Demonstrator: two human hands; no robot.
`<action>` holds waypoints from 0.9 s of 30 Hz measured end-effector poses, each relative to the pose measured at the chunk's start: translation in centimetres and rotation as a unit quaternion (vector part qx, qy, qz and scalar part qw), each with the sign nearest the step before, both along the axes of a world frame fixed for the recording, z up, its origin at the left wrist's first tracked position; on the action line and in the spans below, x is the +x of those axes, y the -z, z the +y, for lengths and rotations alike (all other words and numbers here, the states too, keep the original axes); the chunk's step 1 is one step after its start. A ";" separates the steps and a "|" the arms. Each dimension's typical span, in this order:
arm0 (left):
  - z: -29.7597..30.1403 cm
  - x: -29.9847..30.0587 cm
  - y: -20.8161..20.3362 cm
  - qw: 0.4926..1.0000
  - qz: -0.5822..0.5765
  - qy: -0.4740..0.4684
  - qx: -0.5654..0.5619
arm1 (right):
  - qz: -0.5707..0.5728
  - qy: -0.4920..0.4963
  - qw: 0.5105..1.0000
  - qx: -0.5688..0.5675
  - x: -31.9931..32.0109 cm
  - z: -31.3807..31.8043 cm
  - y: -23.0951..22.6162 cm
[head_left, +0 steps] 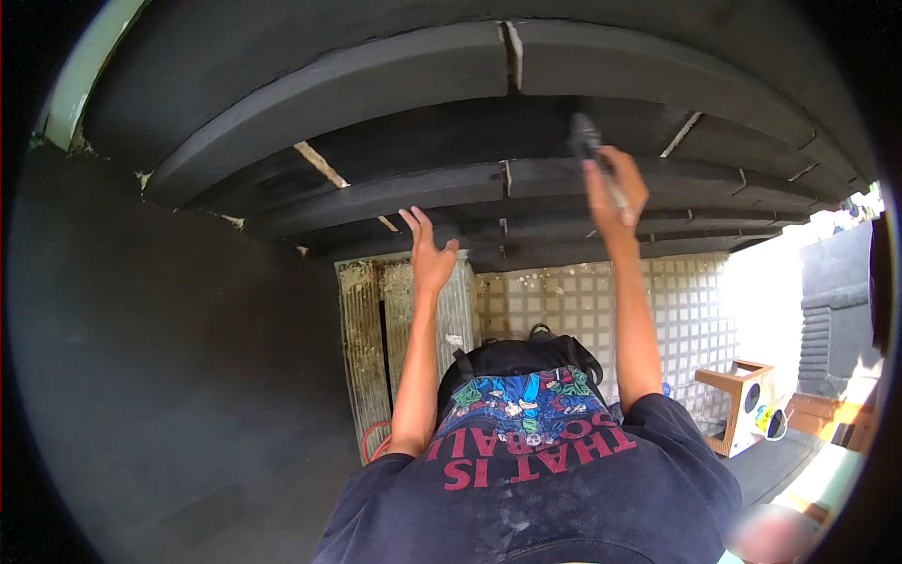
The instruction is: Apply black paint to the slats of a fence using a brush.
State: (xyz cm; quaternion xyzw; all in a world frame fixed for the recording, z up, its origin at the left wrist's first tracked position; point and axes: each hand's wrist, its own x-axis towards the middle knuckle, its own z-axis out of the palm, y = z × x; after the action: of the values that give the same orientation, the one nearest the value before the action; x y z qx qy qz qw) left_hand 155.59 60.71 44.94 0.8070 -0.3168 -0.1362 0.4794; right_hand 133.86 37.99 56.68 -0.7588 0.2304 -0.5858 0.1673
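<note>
My right hand [620,193] is raised and closed around a paintbrush [586,136]. The dark bristle end points up toward a dark grey ceiling panel [423,127] between two beams, blurred by motion; whether it touches is unclear. To the left, my left hand [430,252] is lifted with fingers apart and nothing in it. Its fingertips are near a dark grey beam [404,194]; I cannot tell if they touch. Pale bare strips show among the dark surfaces, such as a strip [321,164] at left and a thin strip [681,134] at right.
A dark wall [169,376] fills the left side. Below my left arm stands a weathered ribbed panel [359,329], with a red cable [376,440] beside it. Square-patterned tiling [676,305] lies beyond me. At right are a wooden box-like frame [728,414] and a small paint can [772,423].
</note>
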 end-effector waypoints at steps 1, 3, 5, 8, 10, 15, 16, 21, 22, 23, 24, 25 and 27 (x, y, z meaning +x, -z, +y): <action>0.1 0.4 0.4 1.000 -0.007 0.013 0.002 | -0.048 0.011 0.997 0.057 -2.3 -1.6 0.2; -0.1 0.0 -1.2 0.998 0.048 0.027 -0.004 | -0.046 0.078 0.993 0.074 -7.0 -5.1 1.0; 0.0 0.2 -1.5 0.994 0.101 0.031 -0.004 | -0.070 0.092 0.988 0.106 -8.5 -5.5 0.1; -0.3 -0.1 -1.8 0.994 0.108 0.019 -0.001 | -0.132 0.091 0.976 0.149 -9.2 -4.9 -1.6; -0.3 0.0 -1.4 0.993 0.114 0.015 0.007 | -0.188 -0.001 0.965 0.184 -8.6 -4.1 -3.0; -1.2 -0.8 -0.9 0.994 0.105 -0.007 -0.018 | -0.090 -0.123 0.971 0.183 -7.0 -6.0 -3.3; -1.2 -0.8 -1.0 0.993 0.118 -0.021 -0.005 | -0.108 -0.117 0.968 0.196 -6.9 -6.7 -3.3; -1.4 -1.2 -0.7 0.989 0.141 -0.041 -0.020 | -0.177 -0.043 0.962 0.204 -12.4 -11.3 -3.5; -1.8 -1.3 -0.5 0.988 0.142 -0.048 -0.031 | -0.208 -0.011 0.958 0.194 -13.1 -11.8 -3.8; -2.0 -1.3 -0.2 0.987 0.143 -0.056 -0.042 | -0.205 0.003 0.958 0.199 -13.7 -11.9 -3.8; -2.2 -1.4 0.0 0.987 0.145 -0.055 -0.041 | -0.203 0.004 0.959 0.199 -14.0 -11.7 -3.7; -2.3 -1.3 0.1 0.986 0.146 -0.066 -0.039 | -0.236 0.001 0.946 0.221 -13.8 -11.2 -3.5; -3.6 -1.9 -0.5 0.983 0.152 -0.090 -0.042 | -0.275 0.001 0.931 0.239 -13.4 -11.2 -2.9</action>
State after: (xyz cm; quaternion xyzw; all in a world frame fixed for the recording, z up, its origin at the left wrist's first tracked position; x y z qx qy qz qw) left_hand 153.66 57.15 45.41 0.7813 -0.1711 -0.2003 0.5659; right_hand 120.45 26.78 59.56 -0.5059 0.3091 -0.6991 0.3998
